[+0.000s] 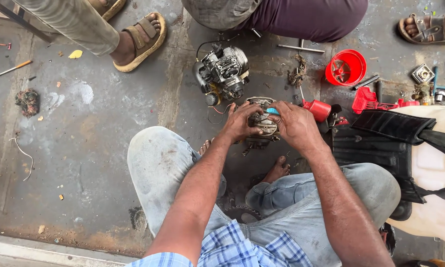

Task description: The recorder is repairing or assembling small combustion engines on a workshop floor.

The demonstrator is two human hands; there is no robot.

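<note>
We clamp our left hand [239,123] and right hand [294,123] around the small engine casing [262,123] on the concrete floor [94,148] between our bare feet, its stripped engine block [222,71] lying just beyond, reassembly outstanding.

Even, diffuse daylight fills the scene; shadows are soft and short, pooling beneath the person's knees. The concrete floor [84,148] shows no glare. Focus is sharp throughout, with mild wide-angle stretching toward the frame edges.

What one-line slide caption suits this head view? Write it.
Both hands, left hand and right hand, grip a small engine part on the floor.
</note>
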